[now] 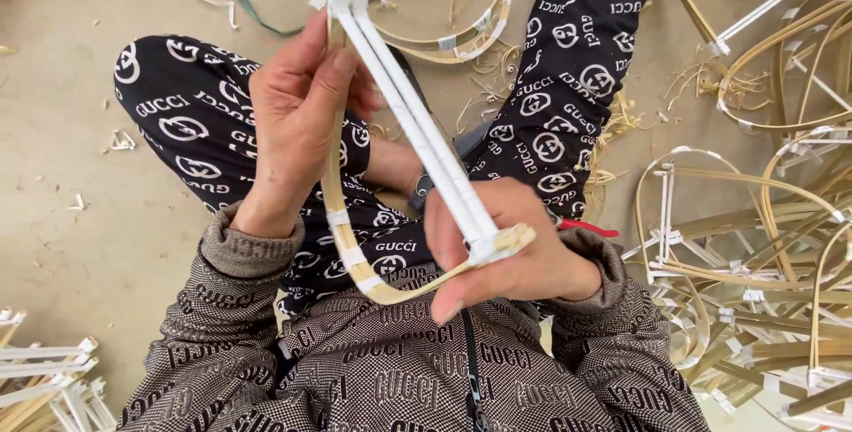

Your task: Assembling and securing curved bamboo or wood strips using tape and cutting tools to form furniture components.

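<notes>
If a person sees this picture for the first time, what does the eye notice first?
First, the bamboo frame with white-wrapped bars at the centre, held by the left hand at its upper end and the right hand at its lower corner. Then the pile of similar frames on the floor at right.

The light is bright and soft, like daytime. Shadows are faint, just a little dark under the bent bamboo frame [355, 219]. No glare. Everything near that frame looks sharp. Far corners bend slightly.

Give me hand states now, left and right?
Left hand: closed on the bamboo frame, near its top.
Right hand: closed on the frame's lower corner.
</notes>
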